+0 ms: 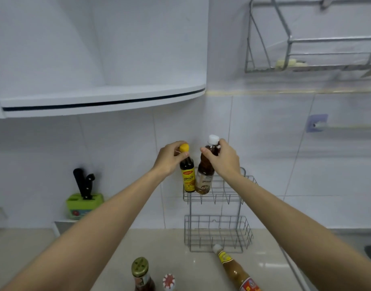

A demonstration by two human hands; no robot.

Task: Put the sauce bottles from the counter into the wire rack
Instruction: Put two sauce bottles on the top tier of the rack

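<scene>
A two-tier wire rack (219,198) stands on the counter against the tiled wall. My left hand (169,158) grips the neck of a dark sauce bottle with a yellow cap and yellow label (187,175), held at the left end of the rack's upper tier. My right hand (223,158) holds a brown sauce bottle with a white cap (205,175) right beside it, slightly tilted. Whether either bottle's base rests in the tier I cannot tell. On the counter stand a tall bottle with a yellow neck label (235,269), a green-lidded bottle (141,274) and a red-and-white cap (169,281).
The rack's lower tier (218,234) holds nothing. A green knife block with black-handled knives (84,200) sits at the left on a ledge. A curved white shelf (102,99) hangs overhead. A large metal wall rack (310,53) is mounted at the upper right.
</scene>
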